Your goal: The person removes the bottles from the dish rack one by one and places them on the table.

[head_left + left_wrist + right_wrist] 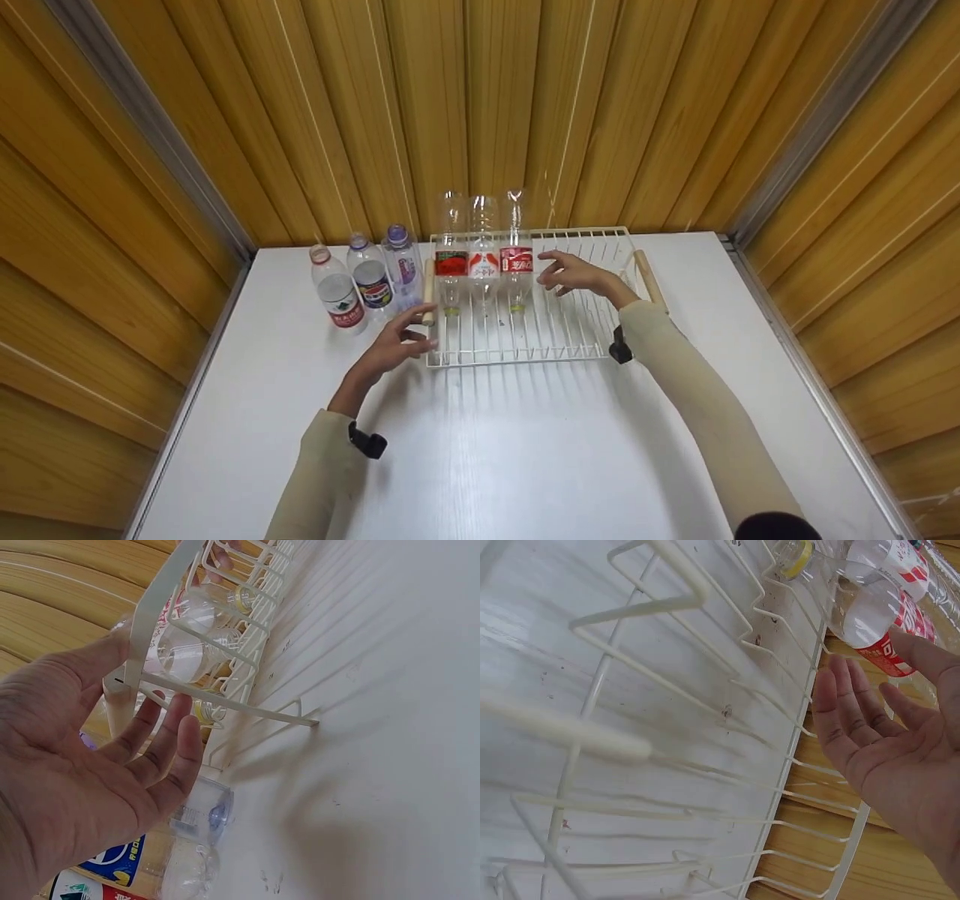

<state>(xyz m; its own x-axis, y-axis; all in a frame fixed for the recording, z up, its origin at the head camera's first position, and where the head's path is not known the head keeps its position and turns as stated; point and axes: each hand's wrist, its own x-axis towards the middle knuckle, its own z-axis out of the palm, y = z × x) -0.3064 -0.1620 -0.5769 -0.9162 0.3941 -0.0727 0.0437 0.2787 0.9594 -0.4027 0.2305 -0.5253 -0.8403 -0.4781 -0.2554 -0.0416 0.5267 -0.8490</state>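
Three clear plastic bottles stand upside down side by side in a white wire dish rack (517,358): a red-and-black-labelled bottle (451,264), a white-and-red-labelled bottle (484,265) and a red-labelled bottle (516,260). Yellow caps show at the lower ends of the outer two. My left hand (390,346) is at the rack's front left corner, fingers loosely bent by the wooden handle (118,709). Just right of the red-labelled bottle, my right hand (576,273) hovers over the rack with relaxed fingers; its fingertips (826,682) are close to that bottle and hold nothing.
Left of the rack stand three upright bottles: a red-capped bottle (337,291), a blue-capped bottle (370,277) and a purple-capped bottle (403,262). A second wooden handle (649,279) is on the rack's right side. Wood-slat walls (480,97) enclose the white table (480,450).
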